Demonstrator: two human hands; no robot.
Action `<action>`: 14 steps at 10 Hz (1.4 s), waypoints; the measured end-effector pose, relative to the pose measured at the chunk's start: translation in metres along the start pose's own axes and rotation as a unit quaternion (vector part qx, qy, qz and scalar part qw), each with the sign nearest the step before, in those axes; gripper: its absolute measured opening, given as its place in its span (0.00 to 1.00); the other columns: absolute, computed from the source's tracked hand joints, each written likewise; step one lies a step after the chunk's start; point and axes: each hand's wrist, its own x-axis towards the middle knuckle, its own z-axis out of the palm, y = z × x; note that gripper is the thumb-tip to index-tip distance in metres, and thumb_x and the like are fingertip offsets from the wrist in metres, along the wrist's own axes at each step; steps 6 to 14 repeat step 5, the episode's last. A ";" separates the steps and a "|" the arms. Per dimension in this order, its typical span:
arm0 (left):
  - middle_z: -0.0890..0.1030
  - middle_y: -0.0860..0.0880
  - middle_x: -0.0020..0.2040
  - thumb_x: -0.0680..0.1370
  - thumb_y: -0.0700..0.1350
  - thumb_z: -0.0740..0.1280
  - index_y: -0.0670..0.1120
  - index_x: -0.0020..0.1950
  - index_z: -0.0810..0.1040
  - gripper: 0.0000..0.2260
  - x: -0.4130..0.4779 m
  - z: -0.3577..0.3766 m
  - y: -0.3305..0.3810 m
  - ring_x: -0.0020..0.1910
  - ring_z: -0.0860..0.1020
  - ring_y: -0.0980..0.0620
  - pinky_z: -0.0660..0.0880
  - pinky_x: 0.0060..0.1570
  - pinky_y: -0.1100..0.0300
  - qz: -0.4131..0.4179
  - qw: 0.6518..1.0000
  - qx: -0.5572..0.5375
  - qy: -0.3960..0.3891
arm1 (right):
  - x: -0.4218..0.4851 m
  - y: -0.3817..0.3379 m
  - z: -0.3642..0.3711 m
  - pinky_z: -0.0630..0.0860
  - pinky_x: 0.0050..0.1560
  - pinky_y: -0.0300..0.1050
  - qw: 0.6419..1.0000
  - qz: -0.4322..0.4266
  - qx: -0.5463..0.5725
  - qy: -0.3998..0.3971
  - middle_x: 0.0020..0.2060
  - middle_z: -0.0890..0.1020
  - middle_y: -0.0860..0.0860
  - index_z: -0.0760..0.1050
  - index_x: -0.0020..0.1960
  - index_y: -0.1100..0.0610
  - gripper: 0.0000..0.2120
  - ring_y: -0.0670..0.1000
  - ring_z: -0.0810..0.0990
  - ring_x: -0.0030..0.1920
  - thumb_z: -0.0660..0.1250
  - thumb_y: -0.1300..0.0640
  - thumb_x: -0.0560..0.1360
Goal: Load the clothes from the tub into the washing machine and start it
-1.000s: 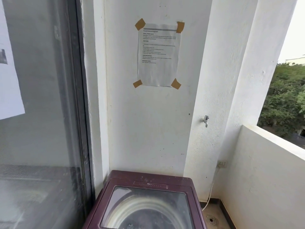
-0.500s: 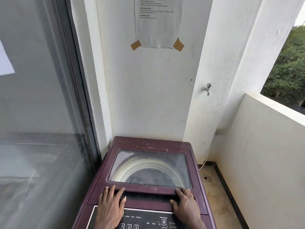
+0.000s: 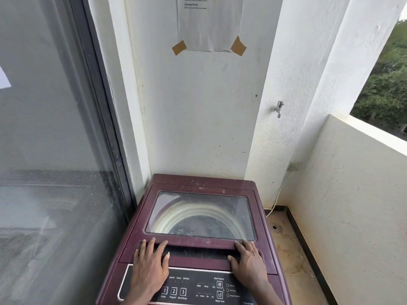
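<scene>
A maroon top-loading washing machine (image 3: 262,219) stands against the white wall, its glass lid (image 3: 200,214) down. Through the glass I see the pale drum ring. My left hand (image 3: 148,264) lies flat at the lid's front edge on the left, fingers spread over the handle recess. My right hand (image 3: 250,260) rests the same way on the right, fingertips at the lid's rim. Neither hand holds anything. The black control panel (image 3: 198,287) with buttons 1, 2, 3 lies below my hands. No tub or clothes are in view.
A glass sliding door (image 3: 50,150) fills the left side. A paper notice (image 3: 210,23) is taped to the wall above. A tap (image 3: 278,108) and a wall socket (image 3: 294,166) sit right of the machine, over a floor drain (image 3: 275,227). A low balcony wall (image 3: 356,194) closes the right.
The view has tilted down from the wall to the machine. Both hands came into view and settled at the lid's front edge; they have barely moved in the last half second.
</scene>
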 end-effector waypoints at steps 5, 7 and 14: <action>0.73 0.44 0.71 0.79 0.61 0.55 0.57 0.72 0.71 0.23 0.014 -0.007 0.011 0.71 0.68 0.41 0.65 0.69 0.43 -0.018 1.000 -0.004 -0.016 | 0.012 -0.010 -0.013 0.67 0.67 0.48 0.999 0.004 -0.031 0.004 0.65 0.74 0.49 0.68 0.67 0.49 0.27 0.52 0.69 0.68 0.59 0.38 0.73; 0.73 0.44 0.71 0.79 0.61 0.55 0.57 0.72 0.71 0.23 0.014 -0.007 0.011 0.71 0.68 0.41 0.65 0.69 0.43 -0.018 1.000 -0.004 -0.016 | 0.012 -0.010 -0.013 0.67 0.67 0.48 0.999 0.004 -0.031 0.004 0.65 0.74 0.49 0.68 0.67 0.49 0.27 0.52 0.69 0.68 0.59 0.38 0.73; 0.73 0.44 0.71 0.79 0.61 0.55 0.57 0.72 0.71 0.23 0.014 -0.007 0.011 0.71 0.68 0.41 0.65 0.69 0.43 -0.018 1.000 -0.004 -0.016 | 0.012 -0.010 -0.013 0.67 0.67 0.48 0.999 0.004 -0.031 0.004 0.65 0.74 0.49 0.68 0.67 0.49 0.27 0.52 0.69 0.68 0.59 0.38 0.73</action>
